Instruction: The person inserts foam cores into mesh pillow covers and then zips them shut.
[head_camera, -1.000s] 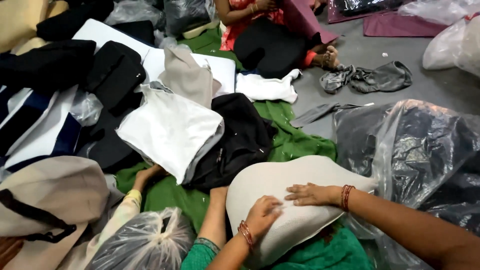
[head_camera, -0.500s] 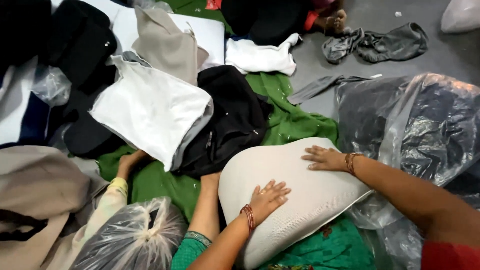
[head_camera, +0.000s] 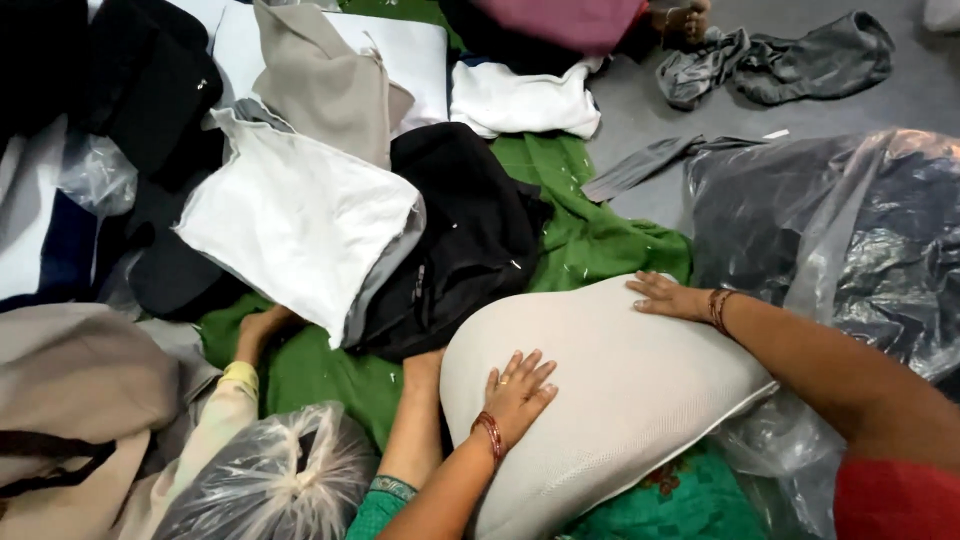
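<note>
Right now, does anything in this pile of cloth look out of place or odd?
Nothing looks damaged or spilled. The left hand and right hand lie flat on a cream cloth piece. One odd thing: grey garments lie crumpled on the bare floor, apart from the pieces stacked on the green sheet.

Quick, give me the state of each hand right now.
Left hand: open, palm flat on the cream padded fabric piece, gripping nothing.
Right hand: open, fingers spread flat on the same piece near its upper edge.
</note>
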